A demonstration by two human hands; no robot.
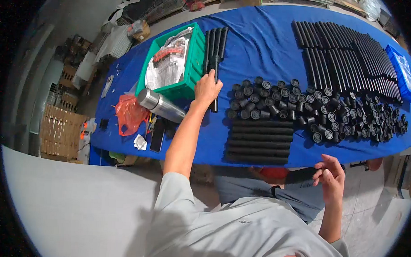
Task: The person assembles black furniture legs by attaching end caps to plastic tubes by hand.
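Note:
My left hand (pixel 208 88) is closed around a slim black tube with a thicker upper end (pixel 216 74), beside the green crate. Several similar black tubes (pixel 216 40) lie together just beyond my fingers. My right hand (pixel 331 178) is off the table's front edge, above my lap, with its fingers loosely bent and apart. Beside and partly behind it is a dark, elongated shape (pixel 301 176); I cannot make out what it is. Between my hands, a stack of thick black foam-like tubes (pixel 259 143) lies sideways at the table edge.
A blue cloth (pixel 258 35) covers the table. Many black round caps (pixel 283 92) spread across the middle and right, below rows of thin black rods (pixel 334 65). The green crate (pixel 196 60) holds newspaper. A steel flask (pixel 165 108), red bag (pixel 129 114), phone (pixel 157 135) and blue bin (pixel 399 74) stand around.

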